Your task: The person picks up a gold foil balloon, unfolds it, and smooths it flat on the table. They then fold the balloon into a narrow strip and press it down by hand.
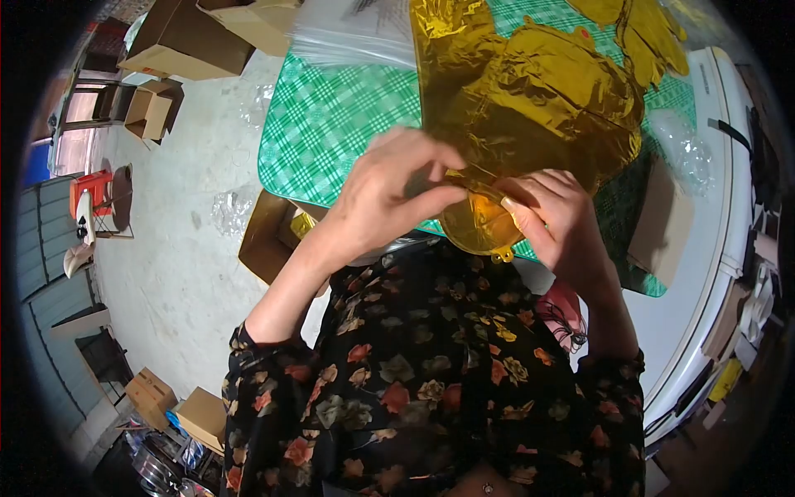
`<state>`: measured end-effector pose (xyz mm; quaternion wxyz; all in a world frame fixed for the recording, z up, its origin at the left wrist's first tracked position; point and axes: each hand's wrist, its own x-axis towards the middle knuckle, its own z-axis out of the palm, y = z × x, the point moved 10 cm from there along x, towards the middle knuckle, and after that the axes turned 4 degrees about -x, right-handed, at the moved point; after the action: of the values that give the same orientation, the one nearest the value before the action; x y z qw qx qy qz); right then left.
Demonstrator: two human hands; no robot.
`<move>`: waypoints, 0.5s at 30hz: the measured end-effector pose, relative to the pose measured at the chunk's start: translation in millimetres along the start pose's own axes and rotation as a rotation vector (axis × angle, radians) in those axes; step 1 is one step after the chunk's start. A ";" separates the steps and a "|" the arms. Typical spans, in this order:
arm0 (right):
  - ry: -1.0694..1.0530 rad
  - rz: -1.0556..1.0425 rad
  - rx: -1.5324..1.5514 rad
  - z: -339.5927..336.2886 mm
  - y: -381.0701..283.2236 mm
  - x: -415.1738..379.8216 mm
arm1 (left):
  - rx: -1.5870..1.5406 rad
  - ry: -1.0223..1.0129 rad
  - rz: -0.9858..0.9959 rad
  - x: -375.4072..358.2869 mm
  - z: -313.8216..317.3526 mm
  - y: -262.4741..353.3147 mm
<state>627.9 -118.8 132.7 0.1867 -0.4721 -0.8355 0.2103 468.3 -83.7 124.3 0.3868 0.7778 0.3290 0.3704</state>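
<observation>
A shiny gold foil balloon [571, 91], flat and creased, lies over the table's green checked cloth [348, 108]. Its narrow lower end, a rounded piece with small tabs [502, 255], hangs near the table's front edge, close to my body. My right hand [556, 217] pinches the foil at this end between thumb and fingers. From the left, my left hand [389, 189] curls in with thumb and fingertips at the fold of the same foil. The exact contact of the left fingertips is partly hidden.
A stack of clear plastic bags [352, 35] and more gold foil [650, 41] lie at the table's far side. An open cardboard box [269, 240] stands by the left table edge. On the right are a cardboard piece [660, 217] and a long white surface [700, 273].
</observation>
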 end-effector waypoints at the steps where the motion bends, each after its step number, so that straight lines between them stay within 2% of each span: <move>1: 0.018 0.008 -0.005 -0.1 -0.4 -3.1 | 0.108 -0.023 0.001 -9.1 -1.7 -2.4; 3: 0.030 0.021 -0.012 1.8 0.5 -7.9 | 0.323 -0.068 0.002 -29.2 -1.0 -4.4; 6: 0.017 0.040 -0.010 6.2 1.8 -10.4 | 0.474 -0.107 -0.050 -52.0 10.6 -4.8; 11: 0.006 0.097 0.019 8.4 6.3 -11.6 | 0.491 0.028 -0.069 -63.1 20.0 -3.4; 15: 0.000 0.080 -0.023 10.2 5.5 -12.2 | 0.477 0.056 -0.061 -63.1 23.0 -1.8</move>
<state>632.4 -128.6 119.9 0.1727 -0.5074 -0.8183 0.2077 454.9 -141.5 92.7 0.1940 0.8262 0.4411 0.2919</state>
